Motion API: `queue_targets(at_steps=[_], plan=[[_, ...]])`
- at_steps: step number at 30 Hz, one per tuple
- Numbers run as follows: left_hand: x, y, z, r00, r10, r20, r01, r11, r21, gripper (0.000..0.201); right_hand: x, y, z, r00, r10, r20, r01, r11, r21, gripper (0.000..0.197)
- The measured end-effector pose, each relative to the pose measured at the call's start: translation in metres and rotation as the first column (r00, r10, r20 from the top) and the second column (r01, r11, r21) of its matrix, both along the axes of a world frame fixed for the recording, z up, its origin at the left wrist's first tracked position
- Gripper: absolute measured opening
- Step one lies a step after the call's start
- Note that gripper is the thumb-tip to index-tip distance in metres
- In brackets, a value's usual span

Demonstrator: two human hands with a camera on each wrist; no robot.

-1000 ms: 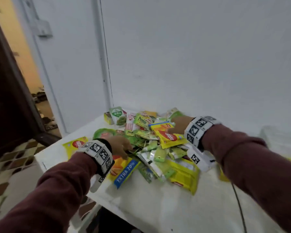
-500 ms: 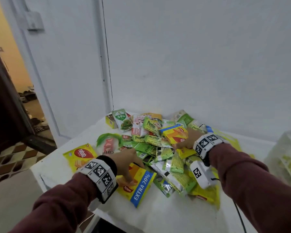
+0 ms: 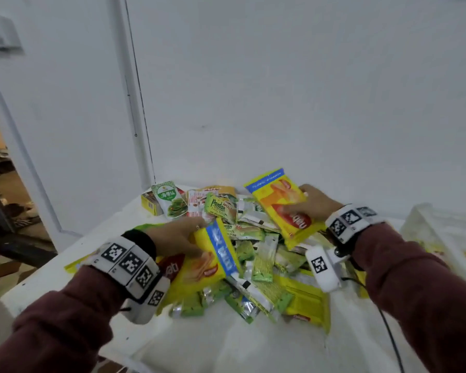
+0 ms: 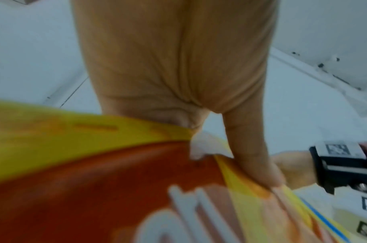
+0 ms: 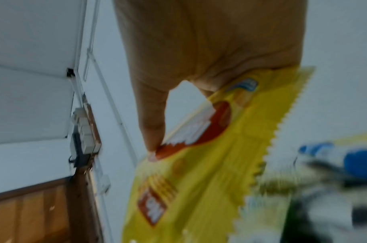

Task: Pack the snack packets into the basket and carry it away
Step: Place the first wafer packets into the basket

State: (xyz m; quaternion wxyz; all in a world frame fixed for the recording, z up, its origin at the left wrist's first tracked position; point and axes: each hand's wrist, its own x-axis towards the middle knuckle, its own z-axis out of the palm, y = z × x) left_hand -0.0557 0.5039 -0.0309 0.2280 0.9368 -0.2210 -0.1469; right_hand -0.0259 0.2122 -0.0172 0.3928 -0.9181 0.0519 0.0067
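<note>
A heap of snack packets (image 3: 253, 254), mostly green and yellow, covers the white table (image 3: 226, 345). My left hand (image 3: 178, 235) grips a big yellow packet with a blue stripe (image 3: 213, 254), tilted up off the heap; in the left wrist view the thumb presses its yellow and red face (image 4: 116, 180). My right hand (image 3: 315, 203) holds a second yellow packet (image 3: 283, 205) raised above the heap, with the thumb on its red logo (image 5: 199, 125). A pale basket (image 3: 436, 232) stands at the table's right edge, partly cut off.
A white wall rises directly behind the table. A green seaweed pouch (image 3: 170, 200) and a small yellow box (image 3: 150, 204) lie at the heap's far left. An open doorway (image 3: 0, 184) with tiled floor is at the left. A cable (image 3: 388, 329) trails off my right wrist.
Both hands have closed on large yellow packets and lifted them off the heap. The head view has come closer, and the basket shows more at the right.
</note>
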Motion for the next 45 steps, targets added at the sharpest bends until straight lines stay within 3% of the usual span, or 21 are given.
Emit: queue_targets(at_steps=[2, 5, 8, 9, 13, 16, 19, 21, 23, 25, 28, 31, 34, 36, 39, 45], plan=[[0.002, -0.009, 0.014, 0.997, 0.032, 0.075, -0.022, 0.992, -0.122, 0.031, -0.001, -0.021, 0.02, 0.994, -0.083, 0.076, 0.075, 0.991, 0.107, 0.049], [0.007, -0.03, 0.031, 0.992, 0.061, 0.113, -0.025, 0.954, -0.3, 0.023, -0.003, -0.06, 0.038, 0.972, -0.199, 0.124, 0.172, 0.964, 0.201, 0.041], [0.015, -0.056, 0.036, 0.996, 0.083, 0.014, -0.068, 0.895, -0.44, 0.012, -0.001, -0.092, 0.039, 0.975, -0.211, 0.07, 0.201, 0.971, 0.129, 0.035], [0.019, -0.066, 0.036, 0.995, 0.095, -0.015, -0.091, 0.888, -0.451, 0.019, 0.001, -0.1, 0.038, 0.979, -0.202, 0.038, 0.199, 0.977, 0.073, 0.035], [0.039, -0.097, 0.027, 0.996, 0.084, -0.033, -0.09, 0.97, -0.224, 0.04, 0.01, -0.113, 0.025, 0.988, -0.136, -0.078, 0.128, 0.987, -0.092, 0.044], [0.049, -0.112, 0.021, 0.993, 0.111, -0.049, -0.111, 0.994, -0.008, 0.047, 0.02, -0.107, 0.014, 0.977, 0.011, -0.215, -0.045, 0.988, -0.151, 0.04], [0.057, -0.119, 0.012, 0.984, 0.127, -0.128, -0.098, 0.972, 0.215, 0.057, 0.029, -0.092, -0.004, 0.913, 0.165, -0.373, -0.294, 0.9, -0.321, 0.036], [0.061, -0.122, 0.005, 0.977, 0.106, -0.184, -0.048, 0.956, 0.291, 0.073, 0.031, -0.082, -0.011, 0.882, 0.234, -0.41, -0.392, 0.846, -0.362, 0.022], [0.063, -0.126, 0.0, 0.974, 0.077, -0.213, -0.005, 0.948, 0.319, 0.092, 0.033, -0.078, -0.012, 0.855, 0.257, -0.451, -0.436, 0.827, -0.355, 0.027], [0.067, -0.128, -0.003, 0.971, 0.06, -0.231, 0.013, 0.953, 0.303, 0.092, 0.037, -0.077, -0.014, 0.811, 0.28, -0.513, -0.49, 0.804, -0.336, 0.05], [0.074, -0.128, -0.01, 0.961, 0.025, -0.274, 0.031, 0.979, 0.199, 0.116, 0.037, -0.073, -0.02, 0.746, 0.335, -0.575, -0.555, 0.79, -0.26, 0.055], [0.075, -0.135, -0.009, 0.937, -0.023, -0.348, 0.102, 0.972, 0.212, 0.112, 0.033, -0.069, -0.024, 0.776, 0.31, -0.55, -0.53, 0.793, -0.3, 0.082], [0.067, -0.144, -0.005, 0.913, -0.015, -0.408, 0.137, 0.952, 0.273, 0.066, 0.03, -0.064, -0.027, 0.79, 0.297, -0.536, -0.538, 0.756, -0.373, 0.107], [0.074, -0.143, -0.012, 0.925, 0.037, -0.378, 0.075, 0.958, 0.276, 0.067, 0.029, -0.06, -0.03, 0.791, 0.301, -0.533, -0.544, 0.745, -0.386, 0.117], [0.07, -0.146, -0.01, 0.954, 0.019, -0.299, 0.096, 0.926, 0.365, 0.063, 0.025, -0.059, -0.03, 0.796, 0.292, -0.531, -0.542, 0.733, -0.41, 0.119], [0.06, -0.149, -0.002, 0.968, -0.108, -0.225, 0.199, 0.878, 0.436, 0.05, 0.015, -0.06, -0.026, 0.815, 0.294, -0.5, -0.505, 0.784, -0.362, 0.115]])
